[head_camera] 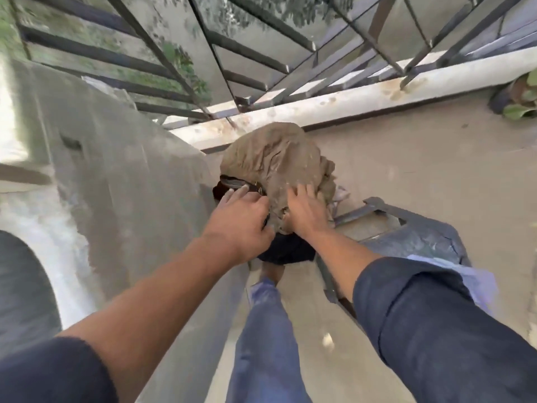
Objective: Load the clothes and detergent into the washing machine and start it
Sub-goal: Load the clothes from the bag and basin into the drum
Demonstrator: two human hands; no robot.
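The washing machine [122,181] is filling your nine o'clock side, its edge touching the clothes pile [273,167] lying at twelve o'clock. Bare floor [406,170] is opening toward two o'clock. Your left hand [241,219] is curling onto the pile's dark edge; your right hand [305,213] is pressing it, fingers spread.

No readable text, labels, brands or numbers anywhere in my view. Frame is motion-blurred. Nothing legible on the brown cloth bundle [273,161] under my hands, nor on the grey machine casing [122,175] left of my left hand [241,222].
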